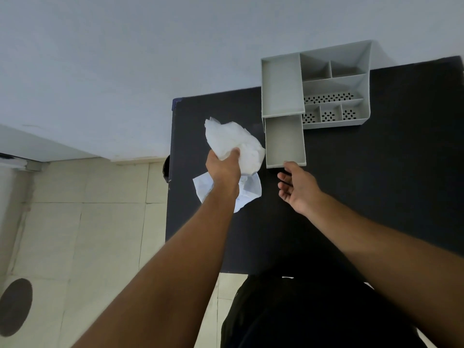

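My left hand (223, 169) grips a crumpled white cloth or tissue (233, 141), held up above the dark table (376, 197). Under that hand lies a white sheet of paper (251, 189) on the table. A grey desk organiser (334, 84) with several compartments stands at the table's far edge by the wall. Its drawer (285, 139) is pulled out toward me and looks empty. My right hand (298, 187) hovers just in front of the drawer's front edge, palm turned inward, fingers relaxed and holding nothing.
The table's left edge runs beside a tiled floor (88, 222). A dark round spot (16, 306) marks the floor at lower left. A pale wall (125, 71) stands behind the table. My dark clothing (301, 317) shows at the table's near edge.
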A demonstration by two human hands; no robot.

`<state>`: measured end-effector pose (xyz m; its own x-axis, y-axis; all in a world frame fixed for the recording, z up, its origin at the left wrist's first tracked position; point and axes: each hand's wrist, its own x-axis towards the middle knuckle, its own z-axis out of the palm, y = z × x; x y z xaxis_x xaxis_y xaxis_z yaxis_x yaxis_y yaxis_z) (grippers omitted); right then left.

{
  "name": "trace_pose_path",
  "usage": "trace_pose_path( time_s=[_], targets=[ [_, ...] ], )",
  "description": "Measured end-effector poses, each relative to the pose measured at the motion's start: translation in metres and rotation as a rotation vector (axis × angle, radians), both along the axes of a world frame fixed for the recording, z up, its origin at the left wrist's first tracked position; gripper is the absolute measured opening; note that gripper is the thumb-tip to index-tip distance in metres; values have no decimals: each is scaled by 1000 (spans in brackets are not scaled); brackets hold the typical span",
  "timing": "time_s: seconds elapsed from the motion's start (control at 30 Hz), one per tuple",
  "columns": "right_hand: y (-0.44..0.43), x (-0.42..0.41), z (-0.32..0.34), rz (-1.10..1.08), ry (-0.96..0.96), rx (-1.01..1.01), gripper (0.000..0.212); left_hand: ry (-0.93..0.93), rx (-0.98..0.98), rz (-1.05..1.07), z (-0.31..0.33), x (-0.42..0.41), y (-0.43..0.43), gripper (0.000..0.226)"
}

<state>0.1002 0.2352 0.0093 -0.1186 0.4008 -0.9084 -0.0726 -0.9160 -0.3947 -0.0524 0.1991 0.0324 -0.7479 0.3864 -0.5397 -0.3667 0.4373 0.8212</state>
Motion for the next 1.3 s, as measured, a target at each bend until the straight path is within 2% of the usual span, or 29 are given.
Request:
trace_pose_path(
  time_s=[0.33,0.5,0.6,0.67,0.7,0.77,0.83,0.97,1.07,1.3],
  targets=[
    [-7,6,5,83,-16,22,14,1,-5,9,-6,5,-19,26],
    [-7,-1,14,80,-2,96,17,-53,35,59,4,0,-15,32],
    [-1,-13,29,40,19,191,21,-246,119,39,18,-8,-6,41],
    [8,-19,39,-2,58,245,30,-382,170,-87,23,-12,1,54],
    [13,-20,43,-20,103,259,34,-390,166,-153,24,-12,4,58],
    [24,-20,51,-58,198,293,35,-356,145,-259,23,-6,11,56],
    [34,-16,53,-86,205,346,32,-225,78,-338,21,5,17,54],
    [47,0,40,50,-143,564,24,128,-128,-483,12,25,27,54],
    [52,13,27,190,-277,665,23,213,-185,-522,2,34,28,63],
    [61,24,5,557,-479,813,35,281,-173,-560,-10,33,24,62]
  ],
)
